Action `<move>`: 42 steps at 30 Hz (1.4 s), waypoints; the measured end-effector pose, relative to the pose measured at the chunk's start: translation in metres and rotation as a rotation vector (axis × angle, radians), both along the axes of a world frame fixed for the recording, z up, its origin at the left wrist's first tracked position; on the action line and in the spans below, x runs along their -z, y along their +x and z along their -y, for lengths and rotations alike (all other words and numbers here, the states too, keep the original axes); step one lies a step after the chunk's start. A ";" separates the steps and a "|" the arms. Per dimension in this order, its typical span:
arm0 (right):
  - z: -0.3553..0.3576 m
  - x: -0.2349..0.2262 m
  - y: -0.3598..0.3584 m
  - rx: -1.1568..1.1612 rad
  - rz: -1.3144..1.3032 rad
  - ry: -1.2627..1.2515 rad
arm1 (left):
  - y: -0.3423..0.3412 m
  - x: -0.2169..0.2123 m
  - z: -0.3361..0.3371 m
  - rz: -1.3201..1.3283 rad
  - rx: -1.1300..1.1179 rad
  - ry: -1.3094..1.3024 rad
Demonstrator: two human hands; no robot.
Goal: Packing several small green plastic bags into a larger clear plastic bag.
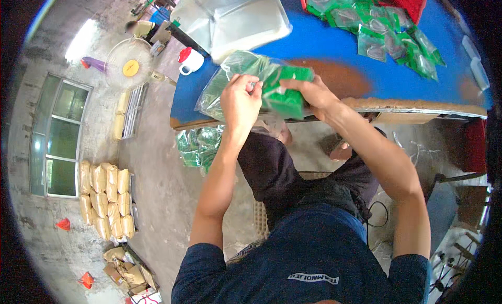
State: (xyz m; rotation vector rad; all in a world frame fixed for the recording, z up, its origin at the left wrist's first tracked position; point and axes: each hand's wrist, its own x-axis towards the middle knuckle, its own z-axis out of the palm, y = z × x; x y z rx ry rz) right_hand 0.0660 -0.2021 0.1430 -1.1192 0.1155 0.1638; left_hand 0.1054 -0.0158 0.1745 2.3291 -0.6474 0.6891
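My left hand (241, 99) is closed in a pinch on the near edge of a large clear plastic bag (213, 94), which lies across the table's left part. My right hand (315, 96) grips a stack of green packets (285, 97), thumb on top and fingers beneath. The stack is right beside my left fingertips and overlaps the bag; whether it is partly inside I cannot tell. More green and clear packets (375, 29) lie heaped at the far right, spilling from a red bin (414, 5).
On the blue table (334, 48), with worn brown patches, stand a translucent plastic tub (235, 24) and a white mug with a red lid (191, 62). Below the left edge hangs or stands a bag of green packets (196, 147). A fan (130, 67) and stacked brown sacks (107, 197) are at left.
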 end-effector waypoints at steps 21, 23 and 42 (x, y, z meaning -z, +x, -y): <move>-0.031 -0.023 0.036 -0.091 -0.174 -0.136 | 0.063 0.006 -0.084 -0.564 -0.014 -0.679; -0.042 0.022 0.057 0.131 -0.037 -0.189 | 0.098 0.032 -0.136 -0.843 0.079 -0.622; -0.018 0.040 0.027 0.328 0.352 -0.773 | 0.067 0.061 -0.076 -0.991 0.546 -0.788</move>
